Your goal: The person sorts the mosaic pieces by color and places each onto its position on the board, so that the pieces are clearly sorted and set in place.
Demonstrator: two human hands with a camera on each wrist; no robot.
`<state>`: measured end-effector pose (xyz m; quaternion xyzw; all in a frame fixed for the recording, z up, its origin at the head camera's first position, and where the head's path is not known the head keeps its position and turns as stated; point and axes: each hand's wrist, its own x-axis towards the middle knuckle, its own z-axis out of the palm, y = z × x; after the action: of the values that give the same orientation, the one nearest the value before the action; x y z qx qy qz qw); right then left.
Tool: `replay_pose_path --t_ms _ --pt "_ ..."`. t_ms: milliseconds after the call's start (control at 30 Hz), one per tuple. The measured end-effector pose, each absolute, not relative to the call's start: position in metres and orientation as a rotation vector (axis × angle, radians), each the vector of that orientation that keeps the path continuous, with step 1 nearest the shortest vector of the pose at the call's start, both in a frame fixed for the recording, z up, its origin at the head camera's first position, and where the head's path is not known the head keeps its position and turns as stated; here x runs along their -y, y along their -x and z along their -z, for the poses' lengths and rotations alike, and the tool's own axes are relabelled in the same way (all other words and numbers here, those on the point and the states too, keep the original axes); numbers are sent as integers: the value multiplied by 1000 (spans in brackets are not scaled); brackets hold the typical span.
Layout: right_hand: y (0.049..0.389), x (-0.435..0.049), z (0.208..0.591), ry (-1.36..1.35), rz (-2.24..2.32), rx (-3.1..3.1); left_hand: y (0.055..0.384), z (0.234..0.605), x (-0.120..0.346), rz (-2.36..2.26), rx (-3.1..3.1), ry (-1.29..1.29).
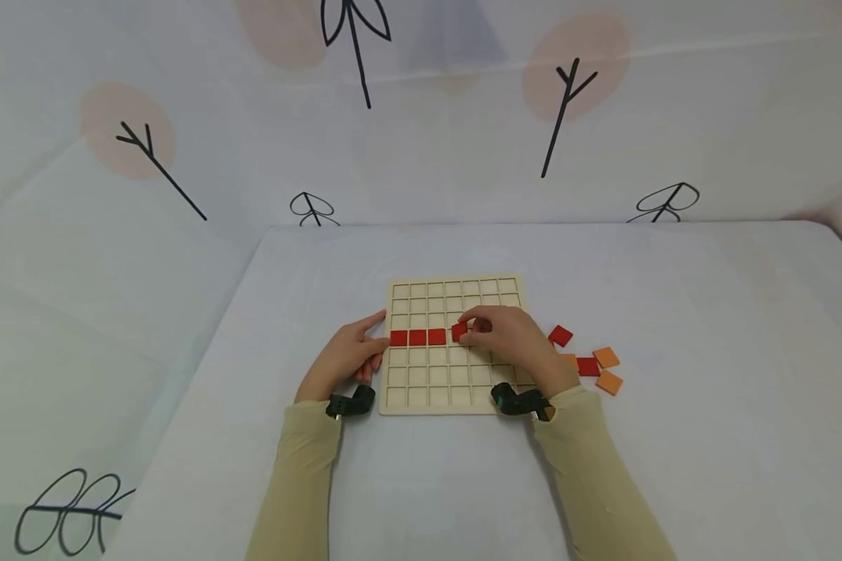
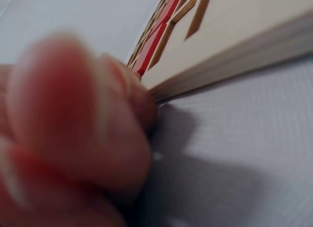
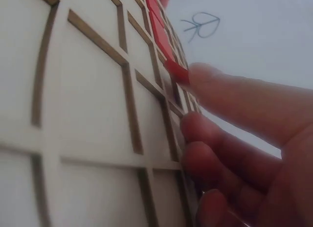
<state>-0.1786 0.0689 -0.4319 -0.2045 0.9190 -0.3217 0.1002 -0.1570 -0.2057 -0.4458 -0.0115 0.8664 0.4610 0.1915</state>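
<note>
A pale wooden grid board (image 1: 417,411) lies flat, with three red square tiles (image 1: 417,337) side by side in one row from its left edge. My right hand (image 1: 512,335) is over the board and pinches another red tile (image 1: 459,332) between thumb and fingertips. In the right wrist view this pinched tile (image 3: 177,72) is tilted, close to the end of the red row (image 3: 159,31). At the board's left edge, my left hand (image 1: 344,354) rests with index finger and thumb touching the side near the row. Its blurred fingers (image 2: 63,114) fill much of the left wrist view.
Right of the board, loose red tiles (image 1: 560,336) and orange tiles (image 1: 609,382) lie scattered, partly behind the right forearm. Each wrist wears a black camera mount (image 1: 351,400). A white cloth covers the table (image 1: 730,389), and a patterned fabric wall (image 1: 449,156) stands behind.
</note>
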Motion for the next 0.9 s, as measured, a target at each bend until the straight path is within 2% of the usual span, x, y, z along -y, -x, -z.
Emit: replay_pose_path --t_ms 900 --pt "173 -58 428 600 730 -2831 156 443 204 -1274 -2442 49"
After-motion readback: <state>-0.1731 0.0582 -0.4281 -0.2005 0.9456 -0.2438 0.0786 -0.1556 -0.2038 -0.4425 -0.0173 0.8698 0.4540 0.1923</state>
